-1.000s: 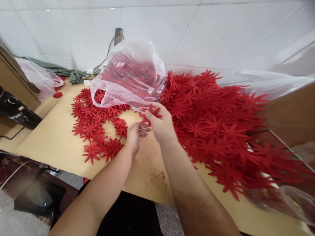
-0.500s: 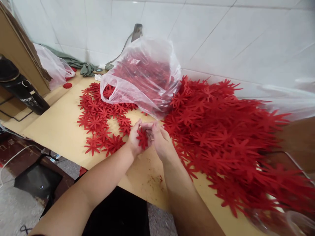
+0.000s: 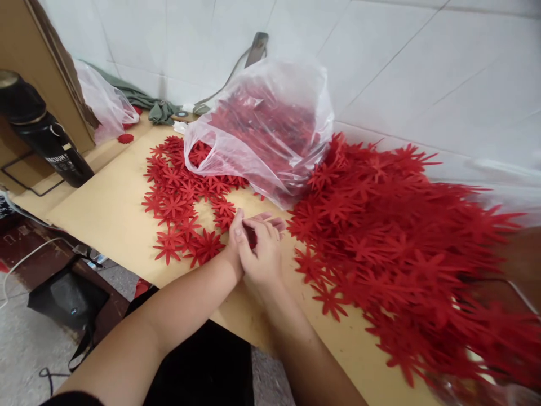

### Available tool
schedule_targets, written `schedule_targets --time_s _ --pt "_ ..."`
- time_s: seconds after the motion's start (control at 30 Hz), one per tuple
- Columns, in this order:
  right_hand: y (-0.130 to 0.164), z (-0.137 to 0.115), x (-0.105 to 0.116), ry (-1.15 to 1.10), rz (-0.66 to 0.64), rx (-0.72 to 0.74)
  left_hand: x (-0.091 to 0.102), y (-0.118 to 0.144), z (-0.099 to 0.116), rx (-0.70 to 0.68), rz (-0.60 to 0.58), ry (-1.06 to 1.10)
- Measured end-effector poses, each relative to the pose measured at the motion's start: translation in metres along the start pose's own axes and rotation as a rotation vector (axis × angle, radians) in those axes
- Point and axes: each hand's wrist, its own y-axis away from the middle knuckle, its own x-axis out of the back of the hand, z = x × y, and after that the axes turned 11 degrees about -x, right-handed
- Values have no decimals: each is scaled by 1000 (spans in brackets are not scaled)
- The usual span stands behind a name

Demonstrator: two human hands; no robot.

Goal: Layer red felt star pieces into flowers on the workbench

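My two hands are cupped together above the tabletop, in the middle of the view. My left hand (image 3: 236,239) lies underneath, palm up. Over it, my right hand (image 3: 265,251) is closed with bent fingers. Between the palms a sliver of a red flower-shaped piece (image 3: 252,239) shows; the rest of it is hidden. Just left of my hands several like red flower pieces (image 3: 173,203) lie spread in a loose group. To the right rises a large heap of red flower pieces (image 3: 380,237) with long thin petals.
Behind my hands a clear plastic bag (image 3: 270,129), full of red pieces, lies open toward the left. A black vacuum bottle (image 3: 51,135) stands by a cardboard box (image 3: 59,73). A phone-like object (image 3: 257,49) leans on the tiled wall. The tan tabletop (image 3: 114,225) ends near my body.
My right hand has folded over my left palm, covering most of the red flower piece seen there before. The view has shifted slightly, so the scene sits farther right.
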Motion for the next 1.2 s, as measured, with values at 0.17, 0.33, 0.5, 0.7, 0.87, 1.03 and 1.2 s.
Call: schedule_targets --time_s 0.17,0.33,0.5,0.7,0.87,1.03,1.2 --pt "-5 6 2 -119 65 -21 -1 1 10 176 -40 422" --pt "-14 0 13 -518 105 -227 -3 1 9 316 18 591" --pt "-22 -1 26 -1031 -18 -318 -2 2 3 376 22 701" --pt "-9 8 25 -567 18 -195 -4 4 -1 486 -179 652" --pt "1 8 16 -107 129 82 -7 12 0 296 -248 520" --pt "10 13 6 90 107 126 -4 16 -2 204 -169 295" --pt "17 10 6 152 3 160 -12 37 -5 -2 0 322"
